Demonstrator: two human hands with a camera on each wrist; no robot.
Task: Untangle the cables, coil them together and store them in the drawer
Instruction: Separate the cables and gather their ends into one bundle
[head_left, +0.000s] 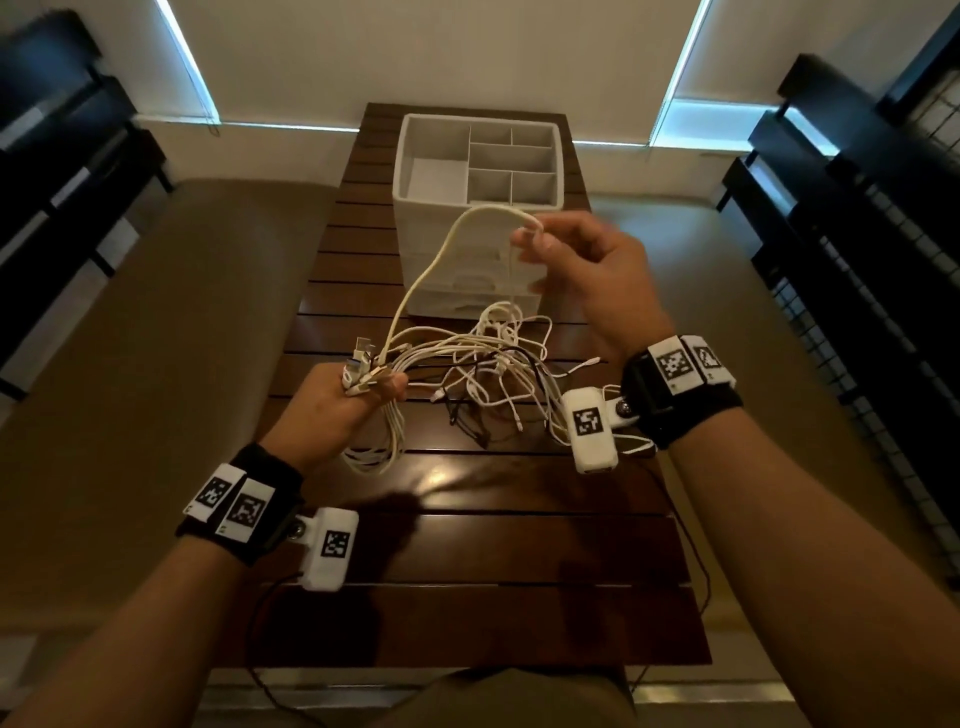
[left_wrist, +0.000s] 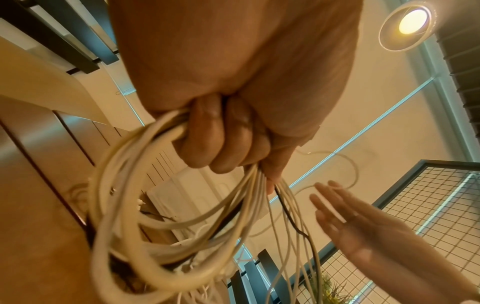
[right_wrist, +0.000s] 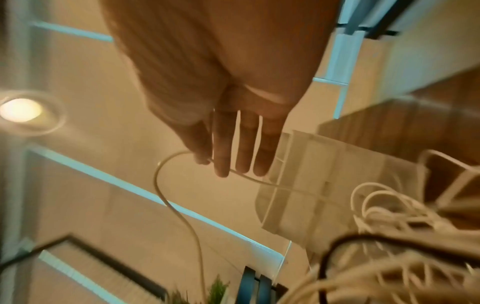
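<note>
A tangle of white cables with one black cable (head_left: 493, 364) lies on the dark slatted table (head_left: 467, 545) in front of a white organiser box (head_left: 431, 218) with drawers (head_left: 467, 299) in its front. My left hand (head_left: 332, 410) grips a bundle of cables (left_wrist: 124, 205) just above the table, plug ends sticking up past the thumb; its fingers (left_wrist: 221, 144) curl round the strands. My right hand (head_left: 587, 275) is raised before the box and pinches one white cable (head_left: 441, 260) between thumb and forefinger (right_wrist: 202, 152), the other fingers straight. That cable (right_wrist: 161, 195) arcs down to the left hand's bundle.
The box top has several open compartments (head_left: 511, 161). Tan cushioned benches (head_left: 156, 338) flank the table on both sides. Black shelving (head_left: 62, 156) stands at the left and a wire grid panel (head_left: 883, 364) at the right. Thin black camera leads (head_left: 691, 561) trail over the near table edge.
</note>
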